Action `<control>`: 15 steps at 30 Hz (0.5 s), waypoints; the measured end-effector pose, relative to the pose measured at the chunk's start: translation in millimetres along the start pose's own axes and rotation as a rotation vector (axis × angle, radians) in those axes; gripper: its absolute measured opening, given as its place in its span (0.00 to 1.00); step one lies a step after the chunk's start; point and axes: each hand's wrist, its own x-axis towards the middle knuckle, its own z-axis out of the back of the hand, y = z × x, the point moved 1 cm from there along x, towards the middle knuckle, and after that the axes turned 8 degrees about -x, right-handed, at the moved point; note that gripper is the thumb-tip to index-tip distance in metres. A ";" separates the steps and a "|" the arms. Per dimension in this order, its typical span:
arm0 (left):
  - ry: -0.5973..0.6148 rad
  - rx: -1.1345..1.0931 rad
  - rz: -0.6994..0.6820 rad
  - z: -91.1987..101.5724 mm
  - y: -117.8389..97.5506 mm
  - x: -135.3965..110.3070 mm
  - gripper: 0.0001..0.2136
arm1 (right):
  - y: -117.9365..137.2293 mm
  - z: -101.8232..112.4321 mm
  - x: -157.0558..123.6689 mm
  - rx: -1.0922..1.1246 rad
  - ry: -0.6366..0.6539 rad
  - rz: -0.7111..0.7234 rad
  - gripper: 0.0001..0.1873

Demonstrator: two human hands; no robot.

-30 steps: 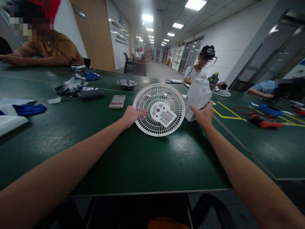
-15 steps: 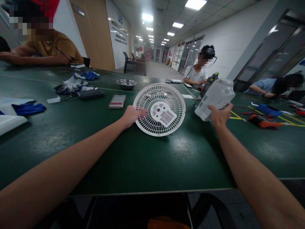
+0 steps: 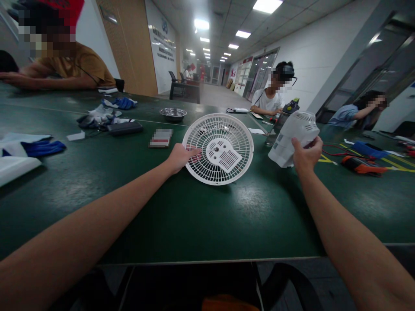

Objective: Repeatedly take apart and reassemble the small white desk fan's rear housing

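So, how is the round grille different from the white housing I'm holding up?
The grille is a flat, open-mesh disc; the housing is a chunky, mostly closed shell with vent slots. The grille sits on the green table with the left hand touching its rim; the housing is held in the air, tilted, in the right hand. Both are white plastic.

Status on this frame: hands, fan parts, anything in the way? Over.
Left hand grips grille rim; grille on table. Right hand holds housing aloft, apart from grille. Bowl behind grille, untouched.
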 end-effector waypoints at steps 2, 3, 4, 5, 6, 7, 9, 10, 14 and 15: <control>0.006 0.012 -0.002 1.0 1.0 1.2 0.04 | 0.9 0.0 1.1 0.051 -0.023 0.024 0.37; 0.009 0.015 -0.002 1.6 1.3 1.6 0.04 | 1.2 -0.2 1.3 0.080 -0.028 0.035 0.37; 0.012 0.015 -0.002 2.0 1.4 1.7 0.04 | 1.4 -0.4 1.4 0.104 -0.029 0.044 0.36; 0.013 0.014 -0.003 2.3 1.3 1.6 0.04 | 1.6 -0.5 1.4 0.122 -0.029 0.053 0.36; 0.014 0.012 -0.003 2.4 0.9 1.2 0.05 | 1.7 -0.7 1.4 0.138 -0.029 0.062 0.37; 0.013 0.011 -0.001 2.2 0.4 0.6 0.05 | 1.7 -0.8 1.4 0.152 -0.030 0.068 0.37; 0.011 0.018 0.000 1.4 -0.8 -0.8 0.05 | 1.9 -0.9 1.5 0.170 -0.031 0.080 0.37; 0.011 0.020 0.001 0.8 -1.4 -1.4 0.05 | 2.1 -0.6 1.5 0.172 -0.035 0.084 0.37; -0.008 0.004 0.007 -0.6 -2.0 -1.6 0.04 | 8.4 5.4 -0.7 0.099 -0.105 0.103 0.38; -0.008 -0.002 0.009 -0.7 -1.7 -1.2 0.04 | 12.5 8.6 -2.3 0.063 -0.135 0.116 0.38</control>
